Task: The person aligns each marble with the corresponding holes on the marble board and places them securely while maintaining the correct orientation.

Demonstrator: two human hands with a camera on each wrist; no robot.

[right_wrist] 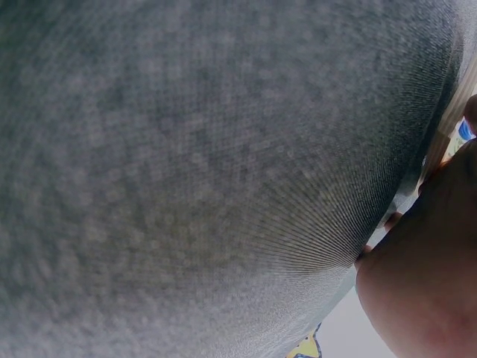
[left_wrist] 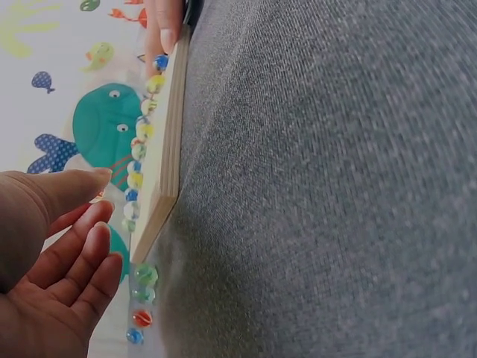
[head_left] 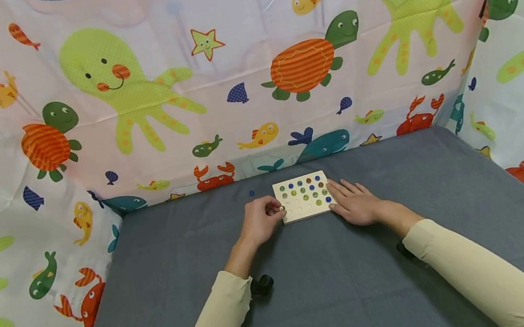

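Overhead, left hand (head_left: 259, 220) at wooden board (head_left: 304, 196), wrist view shows loose marbles (left_wrist: 141, 294) beside it

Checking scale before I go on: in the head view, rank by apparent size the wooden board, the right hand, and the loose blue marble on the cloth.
1. Wooden board, largest.
2. Right hand, slightly smaller than the board; it sits a bit nearer the camera, so the gap is unsure.
3. Loose blue marble, by far the smallest.

Two bare hands, left hand (head_left: 258, 222) and right hand (head_left: 358, 203), emerging from long, close-fitting cream sleeves (head_left: 480, 273), with a small black wrist-worn camera (head_left: 261, 284) beneath each cuff.
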